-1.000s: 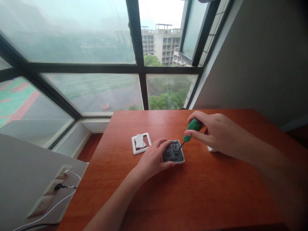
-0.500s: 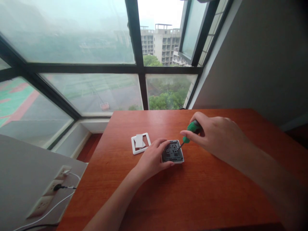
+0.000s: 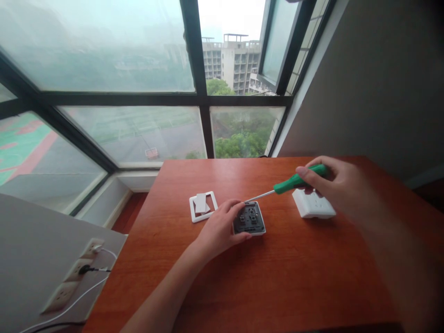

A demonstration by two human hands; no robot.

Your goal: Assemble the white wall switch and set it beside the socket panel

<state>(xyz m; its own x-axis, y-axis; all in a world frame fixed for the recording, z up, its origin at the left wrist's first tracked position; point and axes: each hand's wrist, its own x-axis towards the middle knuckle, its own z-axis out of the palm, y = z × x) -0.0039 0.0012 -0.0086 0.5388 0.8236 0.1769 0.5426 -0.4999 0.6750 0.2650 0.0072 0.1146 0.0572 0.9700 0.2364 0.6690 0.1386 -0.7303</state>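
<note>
My left hand (image 3: 224,224) grips a square wall switch (image 3: 250,220) by its left side, holding it on the table. The switch has a white rim, and its dark grey inner mechanism faces up. In my right hand (image 3: 329,180) is a screwdriver (image 3: 291,184) with a green handle, held nearly level. Its thin metal shaft points left, and the tip is at the switch's far edge, near my left fingertips; I cannot tell whether it touches. Below my right hand lies a white wall socket (image 3: 314,205).
A white cover frame (image 3: 192,211) with small white plates (image 3: 201,203) lies left of the switch on the red-brown wooden table (image 3: 277,277). Windows stand behind the table. Wall outlets (image 3: 62,296) with plugged-in cables are at the lower left.
My right hand has moved right with the screwdriver, tilting it from steep to nearly level; the tip left the switch's middle for its far edge. The white socket is now uncovered. My left hand stays put.
</note>
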